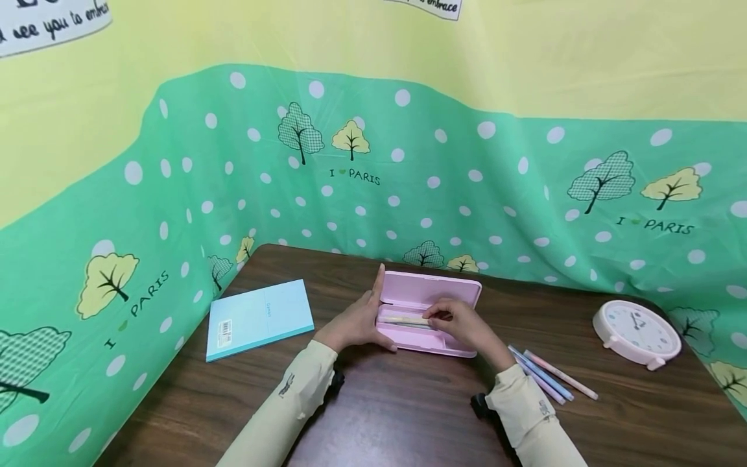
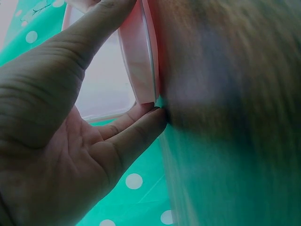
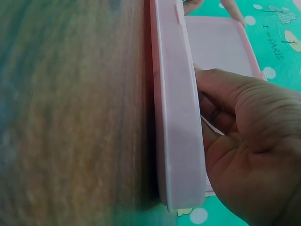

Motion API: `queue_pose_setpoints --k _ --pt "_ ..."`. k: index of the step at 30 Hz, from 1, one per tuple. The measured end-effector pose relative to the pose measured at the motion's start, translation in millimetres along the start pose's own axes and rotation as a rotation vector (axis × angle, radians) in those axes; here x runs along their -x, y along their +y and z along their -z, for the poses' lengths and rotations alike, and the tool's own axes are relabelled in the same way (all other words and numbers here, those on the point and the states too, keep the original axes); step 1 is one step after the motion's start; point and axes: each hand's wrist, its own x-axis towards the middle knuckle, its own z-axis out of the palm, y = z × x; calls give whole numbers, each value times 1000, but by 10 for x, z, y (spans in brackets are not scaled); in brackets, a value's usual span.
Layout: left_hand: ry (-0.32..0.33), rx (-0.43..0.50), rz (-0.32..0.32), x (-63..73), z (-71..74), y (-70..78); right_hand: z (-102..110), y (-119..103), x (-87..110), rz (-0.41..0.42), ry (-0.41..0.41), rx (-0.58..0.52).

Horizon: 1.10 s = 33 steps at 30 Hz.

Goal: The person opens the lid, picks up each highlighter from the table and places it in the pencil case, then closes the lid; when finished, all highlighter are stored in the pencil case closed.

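A pink pencil case lies on the table with its lid raised at the back. My left hand grips its left end, thumb along the front wall and fingers at the side and lid. In the left wrist view, fingertips touch the case's end. My right hand reaches into the case from the right and pinches the end of a pale yellow pen. Another thin pen lies just below that one in the case. The right wrist view shows curled fingers behind the case's front wall, which hides the pen.
Three pastel markers lie beside the right forearm. A white round clock rests on the table's right side. At the left is a light blue notebook. A green and yellow patterned curtain borders the table behind and at both sides.
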Motion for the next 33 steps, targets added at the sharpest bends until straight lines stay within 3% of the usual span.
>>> queue_pose_setpoints --k 8,16,19,22,28,33 --pt "-14 -13 27 39 13 83 -11 -9 4 26 -2 16" --pt "-14 7 -6 14 0 22 -17 -9 1 46 19 41" --pt "8 -8 -39 -38 -65 -111 -19 -10 4 37 30 54" --pt "16 -11 -49 -47 -78 -126 -13 -18 10 35 39 66" --pt "-3 -26 16 9 -13 48 32 -64 9 17 39 77" --pt "-2 -19 10 15 26 79 74 -90 10 18 44 83"
